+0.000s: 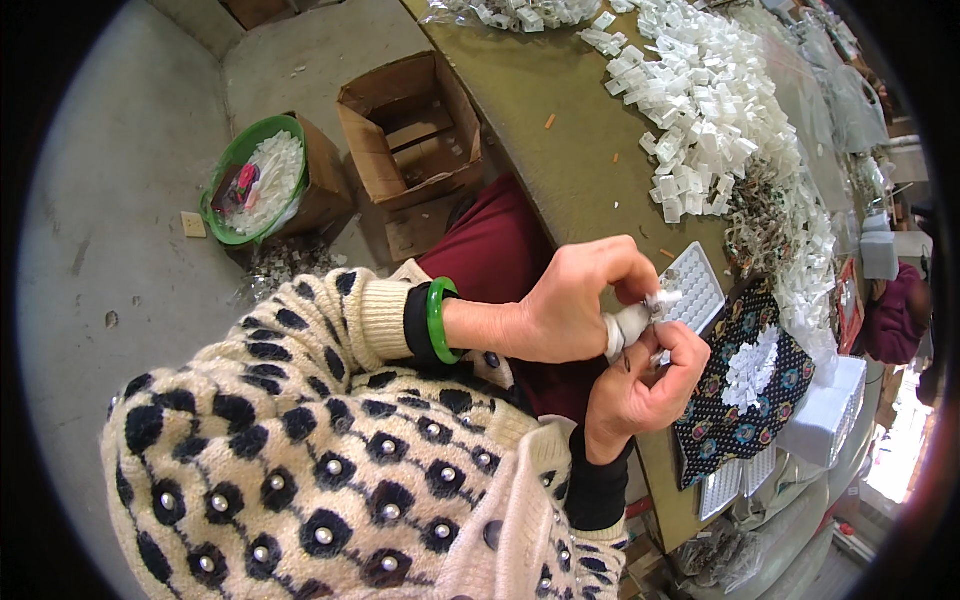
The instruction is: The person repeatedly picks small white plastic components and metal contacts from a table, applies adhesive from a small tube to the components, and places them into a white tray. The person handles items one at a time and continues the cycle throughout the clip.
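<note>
My left hand point(565, 305), with a green bangle at the wrist, is closed in a pinch on a small white plastic piece point(664, 299). A white wrap point(628, 328) shows around one of the fingers between my hands. Just below, my right hand point(650, 388) has its thumb and fingers pressed together close to the same piece. What its fingertips hold is too small and covered to name. Behind the hands, a white tray with rows of round cells point(697, 285) lies on the table.
A heap of clear-white plastic pieces point(700, 120) covers the far table point(530, 110), beside small wired parts point(757, 225). White bits point(752, 372) lie on a dark patterned cloth point(715, 440). On the floor stand an open cardboard box point(365, 140) and a green basin point(215, 190) of white pieces.
</note>
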The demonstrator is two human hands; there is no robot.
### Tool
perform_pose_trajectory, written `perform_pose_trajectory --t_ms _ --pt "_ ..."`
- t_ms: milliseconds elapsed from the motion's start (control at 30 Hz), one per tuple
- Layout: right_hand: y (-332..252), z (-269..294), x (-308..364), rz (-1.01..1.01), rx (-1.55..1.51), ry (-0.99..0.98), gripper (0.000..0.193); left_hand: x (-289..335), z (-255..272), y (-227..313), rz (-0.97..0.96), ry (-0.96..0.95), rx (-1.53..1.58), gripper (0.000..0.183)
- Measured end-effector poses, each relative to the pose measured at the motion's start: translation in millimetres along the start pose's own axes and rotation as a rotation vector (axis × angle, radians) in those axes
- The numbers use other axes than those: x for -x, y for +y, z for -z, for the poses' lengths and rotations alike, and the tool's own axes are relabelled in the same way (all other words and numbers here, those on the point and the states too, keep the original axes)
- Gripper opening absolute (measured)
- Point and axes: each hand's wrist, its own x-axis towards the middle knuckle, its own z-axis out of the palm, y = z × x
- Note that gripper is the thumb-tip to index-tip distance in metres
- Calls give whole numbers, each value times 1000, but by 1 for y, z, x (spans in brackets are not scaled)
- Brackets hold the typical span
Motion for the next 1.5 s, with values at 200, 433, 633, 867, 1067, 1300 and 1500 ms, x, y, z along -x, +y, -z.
perform_pose_trajectory --t_ms 200,433,633,867,1067,1300,1500 --pt "-2 2 1 -437 -483 -23 11 0 4 0 810 33 777 19" --pt "-3 6 -1 -643 -734 -49 12 -1 8 -1 1008 54 941 16" --pt "-3 -1 2 -290 -334 -27 11 2 3 -1 724 94 679 21" --pt "-4 4 -2 -173 -266 -28 10 5 4 3 566 -47 643 23" --pt "-2 -4 6 -326 -310 32 9 -1 7 8 594 -27 561 19" --pt "1 2 -1 -117 18 -106 10 3 6 3 443 14 412 15" --pt "0 -4 -4 103 130 -29 10 3 7 -8 -190 19 -131 18"
